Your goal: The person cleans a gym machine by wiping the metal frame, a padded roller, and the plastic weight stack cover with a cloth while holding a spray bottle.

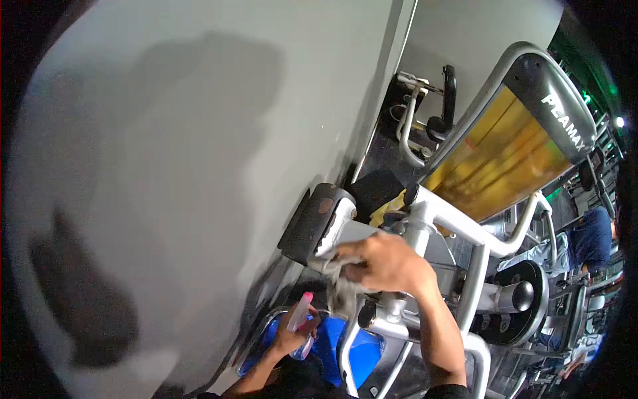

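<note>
My right hand (389, 263) is closed on a greyish cloth (342, 292), which hangs below the fingers and looks partly blurred. The cloth is against or very close to the silver metal beside a worn black pad (309, 223) of a gym machine. My left hand (292, 336), lower down, is wrapped round a clear spray bottle (302, 312) with a pink tip. Around my right forearm run the machine's silver tubes (458, 223). Part of the bottle is hidden by my fingers.
A grey wall (199, 166) fills the left side. The machine's yellow panel (508, 156) stands upper right, with a round black weight plate (531, 302) below. A blue surface (345, 349) lies near my left hand. Another person (591, 236) is at far right.
</note>
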Demonstrator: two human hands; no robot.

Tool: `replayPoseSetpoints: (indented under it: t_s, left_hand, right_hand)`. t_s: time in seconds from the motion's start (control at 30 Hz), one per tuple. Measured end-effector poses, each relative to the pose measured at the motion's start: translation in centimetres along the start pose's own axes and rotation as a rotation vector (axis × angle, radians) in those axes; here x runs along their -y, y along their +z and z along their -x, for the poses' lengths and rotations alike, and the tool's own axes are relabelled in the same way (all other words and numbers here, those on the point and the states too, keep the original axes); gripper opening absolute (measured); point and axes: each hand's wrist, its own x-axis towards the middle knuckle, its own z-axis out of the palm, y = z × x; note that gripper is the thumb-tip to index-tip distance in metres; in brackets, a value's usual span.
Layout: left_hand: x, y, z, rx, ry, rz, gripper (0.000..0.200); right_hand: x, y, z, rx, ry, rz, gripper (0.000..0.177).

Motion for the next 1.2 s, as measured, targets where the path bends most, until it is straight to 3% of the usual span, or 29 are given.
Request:
replayPoseSetpoints:
  t_s: [0.07, 0.17, 0.23, 0.27, 0.3, 0.4, 0.43, 0.5, 0.53, 0.57, 0.63, 0.7, 0.77, 0.8, 0.87, 0.97, 1.03, 1.13, 1.2]
  left_hand:
    - [-1.1, 0.8, -0.4, 0.031, 0.026, -0.018, 0.023]
    - [-0.8, 1.8, -0.8, 0.095, 0.036, 0.063, 0.024]
    - [-0.6, 2.3, -1.0, 0.097, 0.023, -0.008, 0.026]
    - [-0.1, 2.4, -1.2, 0.126, 0.033, -0.032, 0.026]
    - [0.3, 2.5, -1.4, 0.152, 0.046, -0.056, 0.026]
    - [-0.6, 2.9, -1.3, 0.153, -0.06, -0.172, 0.026]
    - [-0.2, 2.7, -1.2, 0.153, -0.06, -0.178, 0.026]
    - [0.8, 2.5, -1.0, 0.116, -0.131, -0.053, 0.026]
    - [0.8, 2.3, -1.0, 0.123, -0.131, -0.056, 0.026]
    - [0.8, 2.0, -1.1, 0.143, -0.105, -0.087, 0.026]
    - [0.7, 1.9, -0.9, 0.174, -0.087, -0.118, 0.026]
    - [0.3, 2.3, -0.5, 0.081, 0.152, -0.129, 0.028]
    - [-0.2, 1.7, -0.1, 0.104, 0.131, -0.136, 0.029]
    - [-0.4, 1.4, 0.2, 0.125, 0.079, -0.192, 0.029]
    - [-1.0, 0.9, 0.6, 0.144, 0.035, -0.251, 0.029]
    - [-1.8, 0.5, 1.5, 0.07, 0.095, -0.237, 0.026]
    - [-1.5, -0.4, 2.1, 0.119, -0.047, -0.276, 0.025]
    - [-1.8, -0.3, 3.3, 0.077, 0.002, -0.249, 0.025]
    - [-2.2, -0.2, 4.7, 0.035, 0.028, -0.181, 0.024]
  right_hand:
    - [-0.4, -0.9, 0.1, -0.223, 0.166, 0.063, 0.039]
    - [-2.8, 1.3, -1.6, -0.646, 0.152, 0.339, 0.038]
    - [-3.7, 3.7, -2.2, -0.407, 0.166, 0.424, 0.03]
    - [-3.6, 4.8, -2.5, -0.465, -0.021, 0.507, 0.026]
    - [-3.6, 5.1, -2.3, -0.465, -0.021, 0.507, 0.026]
    - [-1.1, 3.3, -1.8, -0.069, 0.015, 0.588, 0.03]
    - [-0.4, 2.9, -1.4, -0.073, 0.016, 0.585, 0.03]
    - [0.8, 2.7, -0.6, 0.192, -0.171, 0.259, 0.033]
    - [0.9, 3.6, -0.7, 0.19, -0.189, 0.046, 0.037]
    - [0.5, 3.5, -0.5, 0.185, -0.183, 0.046, 0.037]
    - [-0.7, 2.2, -0.4, 0.003, -0.158, -0.153, 0.04]
    - [-2.5, 1.2, -0.8, -0.336, -0.119, -0.118, 0.044]
    - [-3.1, 1.6, -1.6, -0.612, -0.026, 0.067, 0.053]
    - [-3.8, 3.1, -1.9, -0.617, -0.027, 0.066, 0.053]
    - [-4.8, 5.7, -2.2, -0.38, 0.024, 0.465, 0.06]
    - [-4.0, 4.8, -1.4, -0.338, 0.054, 0.368, 0.059]
    - [-4.3, 4.8, -1.5, -0.346, 0.057, 0.348, 0.059]
    - [-3.7, 4.6, -1.3, -0.245, 0.061, 0.381, 0.05]
    - [-2.6, 5.2, -1.2, -0.258, 0.075, 0.616, 0.033]
